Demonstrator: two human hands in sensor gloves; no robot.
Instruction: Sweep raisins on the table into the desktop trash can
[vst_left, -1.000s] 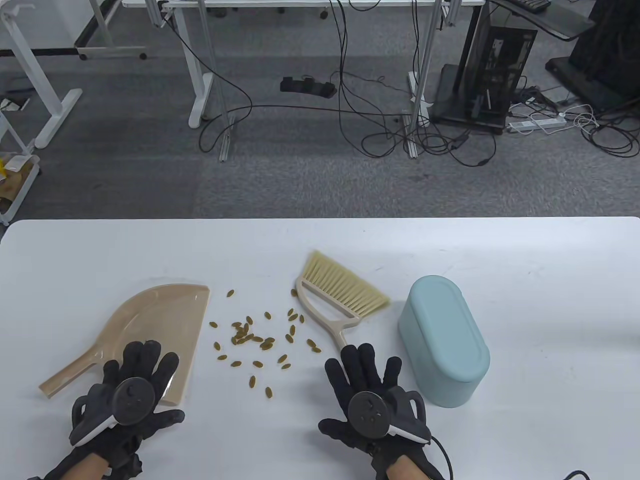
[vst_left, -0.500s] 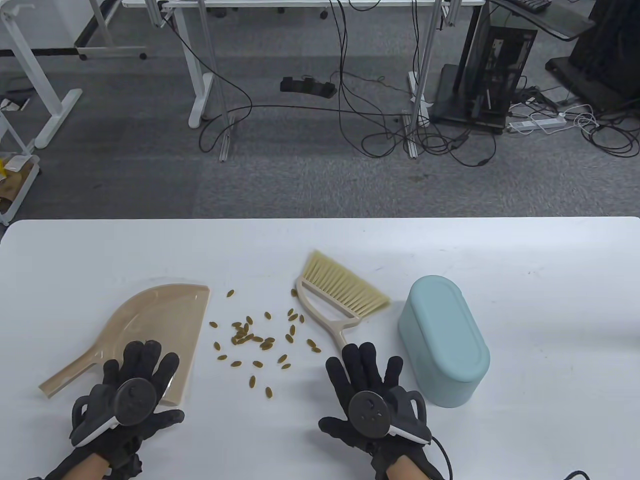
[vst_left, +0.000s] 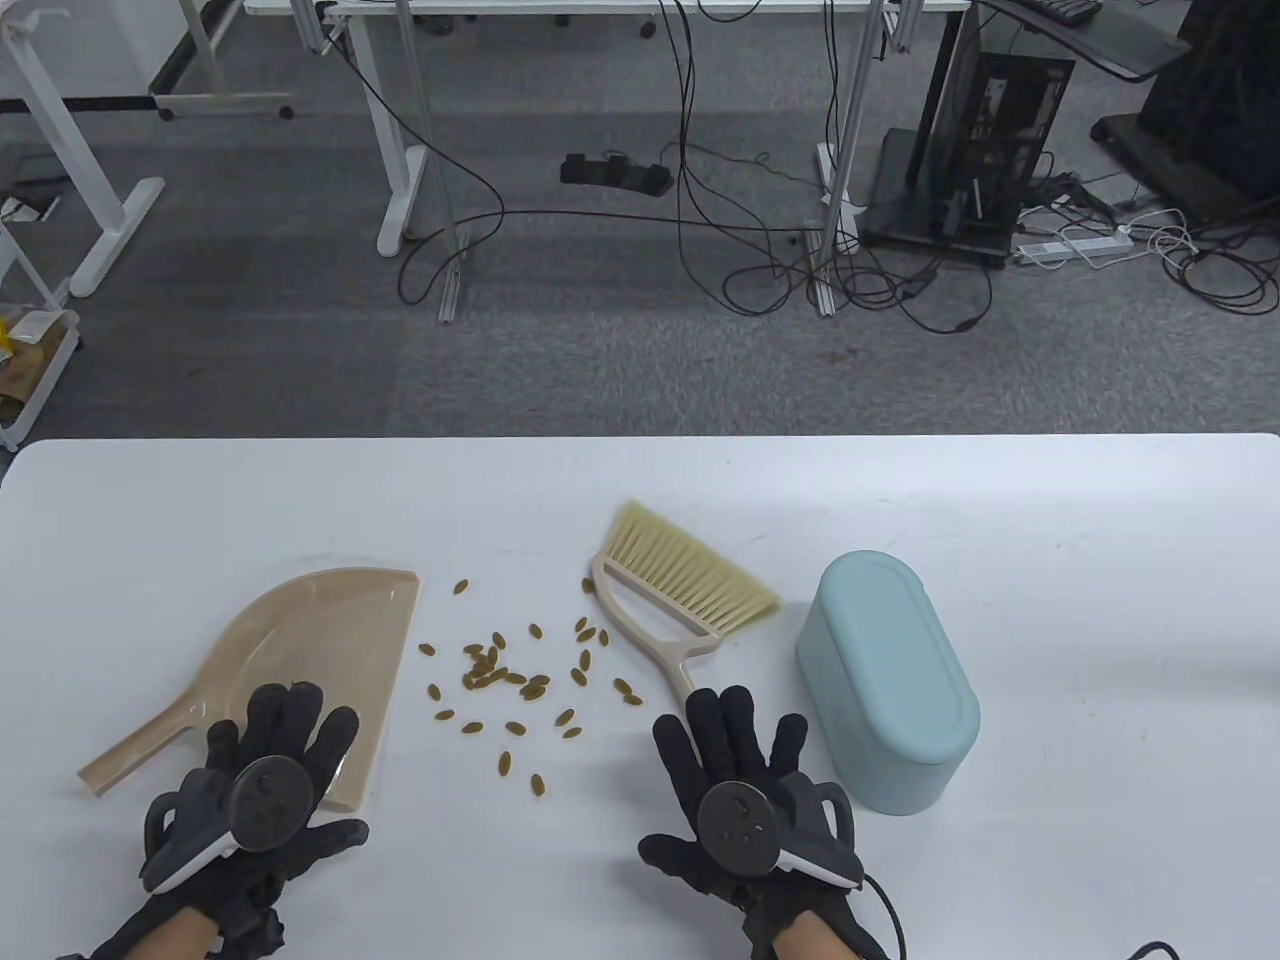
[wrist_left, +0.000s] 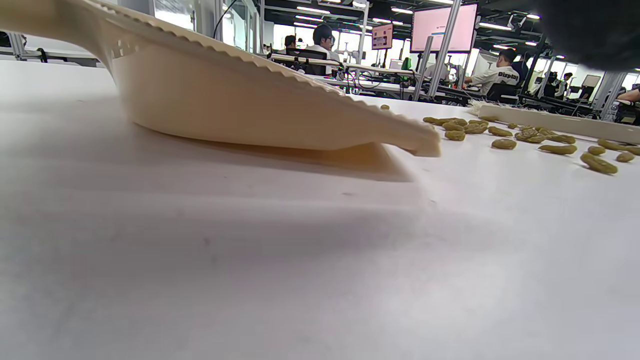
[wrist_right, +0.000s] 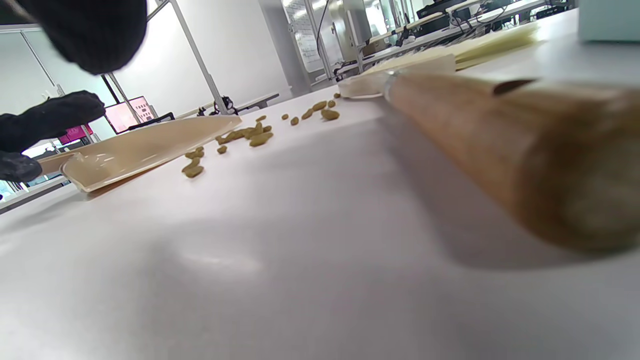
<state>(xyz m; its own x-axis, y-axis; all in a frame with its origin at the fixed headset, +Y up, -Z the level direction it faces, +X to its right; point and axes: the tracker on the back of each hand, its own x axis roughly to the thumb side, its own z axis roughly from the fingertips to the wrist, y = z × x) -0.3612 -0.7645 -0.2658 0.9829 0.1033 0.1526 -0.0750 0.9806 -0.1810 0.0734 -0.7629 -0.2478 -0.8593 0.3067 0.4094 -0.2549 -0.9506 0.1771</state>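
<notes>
Several greenish-brown raisins (vst_left: 510, 680) lie scattered on the white table (vst_left: 640, 500) between a beige dustpan (vst_left: 310, 640) and a small brush (vst_left: 680, 590) with pale bristles. A light blue trash can (vst_left: 885, 680) stands right of the brush. My left hand (vst_left: 285, 725) is spread flat, fingers over the dustpan's near corner, holding nothing. My right hand (vst_left: 730, 725) is spread flat over the end of the brush handle (wrist_right: 500, 135), which lies on the table ungripped. The left wrist view shows the dustpan (wrist_left: 240, 100) and raisins (wrist_left: 500, 135). The right wrist view shows raisins (wrist_right: 250, 135) and the dustpan (wrist_right: 145, 150).
Beyond the table's far edge there is grey carpet with desk legs, cables and a computer tower (vst_left: 985, 150). The trash can stands close to my right hand's right side.
</notes>
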